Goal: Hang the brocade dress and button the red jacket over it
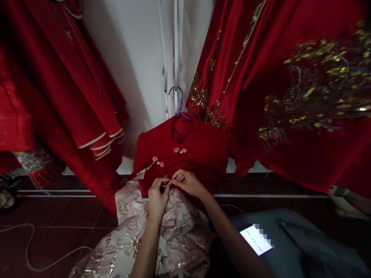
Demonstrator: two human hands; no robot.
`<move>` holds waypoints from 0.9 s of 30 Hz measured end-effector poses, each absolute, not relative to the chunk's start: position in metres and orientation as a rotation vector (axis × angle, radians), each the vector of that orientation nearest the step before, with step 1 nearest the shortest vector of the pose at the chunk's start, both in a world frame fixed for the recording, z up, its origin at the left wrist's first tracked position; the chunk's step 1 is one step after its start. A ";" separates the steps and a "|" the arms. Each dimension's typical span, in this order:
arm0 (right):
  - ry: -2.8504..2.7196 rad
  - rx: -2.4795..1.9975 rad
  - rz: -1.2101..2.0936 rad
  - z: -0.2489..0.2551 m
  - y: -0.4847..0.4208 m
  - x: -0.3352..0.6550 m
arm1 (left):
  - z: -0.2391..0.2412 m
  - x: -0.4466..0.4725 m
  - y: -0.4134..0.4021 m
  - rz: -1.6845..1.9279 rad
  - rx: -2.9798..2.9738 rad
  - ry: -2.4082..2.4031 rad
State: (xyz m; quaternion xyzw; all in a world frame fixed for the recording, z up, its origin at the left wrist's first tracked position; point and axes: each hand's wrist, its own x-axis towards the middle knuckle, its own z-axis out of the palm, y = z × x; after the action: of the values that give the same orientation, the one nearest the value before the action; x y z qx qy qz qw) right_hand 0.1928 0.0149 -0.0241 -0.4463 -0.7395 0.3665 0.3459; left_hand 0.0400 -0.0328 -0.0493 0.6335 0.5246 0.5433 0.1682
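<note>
My left hand (158, 192) and right hand (189, 183) pinch a clasp (171, 180), centre. Gowns (278, 77) hang upper right; a phone (255, 239) glows lower right.

Left hand (158, 193) and right hand (189, 183) were bare, slender; both forearms (148, 239) bare too. Blue-grey cloth (315, 243), apparently trouser leg, showed at lower right, dark-creased.

It looks like a dress shop or dressing room, hard to say which: red clothes with pale edges (75, 77) and a gold-sequined gown (290, 88) hang above a tiled floor (69, 212), near a red top (199, 148) on a purple hanger (181, 103).
</note>
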 end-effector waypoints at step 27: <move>-1.920 -1.060 1.249 -0.009 0.012 0.207 | -0.040 0.038 -0.021 1.590 1.352 1.289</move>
State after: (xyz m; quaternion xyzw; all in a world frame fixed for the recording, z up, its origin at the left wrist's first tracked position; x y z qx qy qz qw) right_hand 0.2067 0.0121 -0.0087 -0.4002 -0.7247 0.4715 0.3039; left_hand 0.0383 -0.0210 -0.0400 0.5189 0.4945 0.6101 0.3376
